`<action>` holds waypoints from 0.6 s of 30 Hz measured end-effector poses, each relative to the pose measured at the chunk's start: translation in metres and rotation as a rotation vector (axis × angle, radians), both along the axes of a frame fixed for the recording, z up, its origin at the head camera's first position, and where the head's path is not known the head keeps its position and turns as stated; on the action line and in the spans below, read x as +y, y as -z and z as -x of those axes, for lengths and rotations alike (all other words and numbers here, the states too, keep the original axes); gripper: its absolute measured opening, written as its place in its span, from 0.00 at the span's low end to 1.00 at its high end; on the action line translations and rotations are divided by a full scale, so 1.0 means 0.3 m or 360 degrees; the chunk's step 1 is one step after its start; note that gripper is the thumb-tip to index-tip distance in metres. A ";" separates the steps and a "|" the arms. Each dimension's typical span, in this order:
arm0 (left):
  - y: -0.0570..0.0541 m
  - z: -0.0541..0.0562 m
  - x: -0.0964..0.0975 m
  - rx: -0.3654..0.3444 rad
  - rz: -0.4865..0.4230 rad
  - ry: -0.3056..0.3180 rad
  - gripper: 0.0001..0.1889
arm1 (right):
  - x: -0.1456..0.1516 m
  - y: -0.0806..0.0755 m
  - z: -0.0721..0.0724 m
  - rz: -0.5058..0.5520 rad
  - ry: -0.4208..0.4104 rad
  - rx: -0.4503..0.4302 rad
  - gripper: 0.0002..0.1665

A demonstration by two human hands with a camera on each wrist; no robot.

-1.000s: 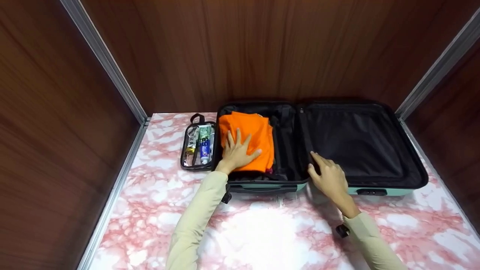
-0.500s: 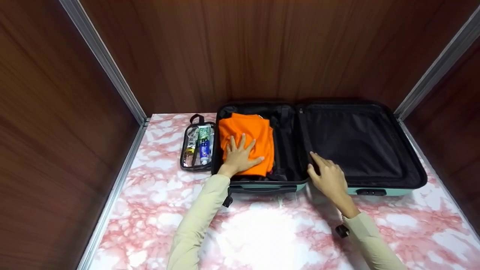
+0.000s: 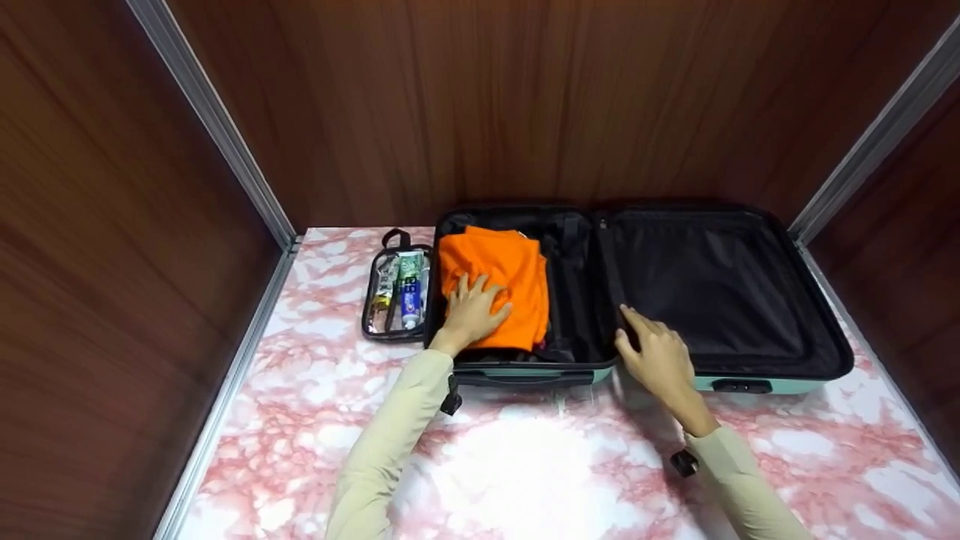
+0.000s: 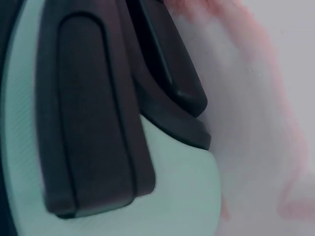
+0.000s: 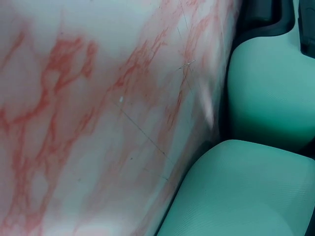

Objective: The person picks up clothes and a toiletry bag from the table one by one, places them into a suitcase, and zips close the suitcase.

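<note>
A mint-green suitcase [image 3: 581,315] with black lining lies opened flat, its two halves side by side. Folded orange cloth [image 3: 517,262], seemingly a garment, fills much of the left half. My left hand [image 3: 471,319] rests on its lower left part, fingers spread and slightly bent, the cloth wrinkled around them. Near the front of the hinge between the halves, my right hand [image 3: 660,360] rests with relaxed fingers at the right half's edge. The left wrist view shows the black carry handle [image 4: 93,113]; the right wrist view shows green shell corners [image 5: 246,191]. Neither wrist view shows fingers.
Left of the suitcase, touching or almost touching it, lies a clear toiletry bag [image 3: 367,319] with a toothpaste tube [image 3: 410,296] inside. Brown wood-grain panels [image 3: 510,112] enclose the marbled pink-and-white tabletop [image 3: 315,435] at the back and sides.
My left hand first slid slightly toward the front, pulling the orange cloth a little with it; its fingers have since bent and drawn in. The right hand has stayed put.
</note>
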State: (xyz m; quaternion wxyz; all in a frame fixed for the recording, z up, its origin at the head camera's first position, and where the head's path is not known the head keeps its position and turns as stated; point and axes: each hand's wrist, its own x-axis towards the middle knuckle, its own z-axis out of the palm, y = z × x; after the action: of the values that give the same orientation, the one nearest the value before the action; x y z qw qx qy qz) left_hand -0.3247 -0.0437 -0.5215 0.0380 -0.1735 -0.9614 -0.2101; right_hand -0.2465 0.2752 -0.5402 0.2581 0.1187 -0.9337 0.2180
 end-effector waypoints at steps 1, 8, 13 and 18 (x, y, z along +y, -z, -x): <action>-0.001 0.000 -0.004 0.0071 -0.0017 -0.0011 0.21 | 0.000 0.001 0.001 0.0004 0.0000 0.0004 0.25; -0.004 0.005 -0.053 0.0539 -0.0173 -0.0188 0.08 | -0.003 0.004 0.003 0.0013 0.0001 0.0025 0.25; -0.020 0.014 -0.106 0.0683 -0.0317 -0.0385 0.06 | -0.002 -0.002 0.002 -0.0002 0.0009 0.0006 0.26; -0.028 0.019 -0.168 0.0684 -0.0406 -0.0572 0.06 | 0.001 -0.002 0.001 -0.0003 0.0001 -0.0003 0.26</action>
State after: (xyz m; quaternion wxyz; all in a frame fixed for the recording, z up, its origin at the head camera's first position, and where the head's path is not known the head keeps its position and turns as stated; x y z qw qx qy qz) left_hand -0.3302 -0.0941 -0.5132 0.2985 -0.0349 -0.9125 -0.2775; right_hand -0.2468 0.2754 -0.5395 0.2572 0.1185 -0.9342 0.2171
